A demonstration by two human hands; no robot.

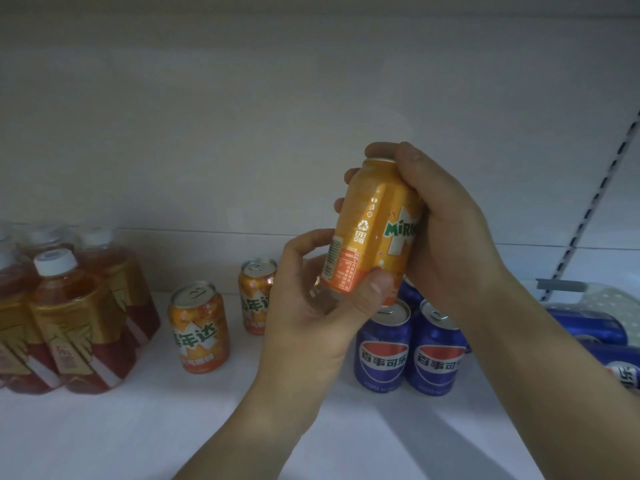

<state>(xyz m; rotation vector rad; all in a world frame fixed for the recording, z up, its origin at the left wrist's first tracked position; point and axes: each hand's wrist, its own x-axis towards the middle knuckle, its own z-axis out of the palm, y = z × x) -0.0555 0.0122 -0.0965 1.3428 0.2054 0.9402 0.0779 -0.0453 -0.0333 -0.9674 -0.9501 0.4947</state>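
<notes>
Found orange can [375,230] held up above the shelf [207,427], tilted, in front of the upright blue cans [382,348]. Noted right hand [446,230] wrapped round its upper half, fingers curled over the rim and far side; left hand [311,306] pinching the bottom edge, thumb pressed on the label. Judged rigid but thin-walled, liable to dent under a hard squeeze; smooth, possibly slippery; moderately heavy if full, light if empty, not to be told from here. Best gripped round the mid-body, not by the rim. Cannot see lid or tab, covered by the right hand; brand lettering half hidden by the palm. Cannot read the small print; cannot identify items cut off at the right edge
</notes>
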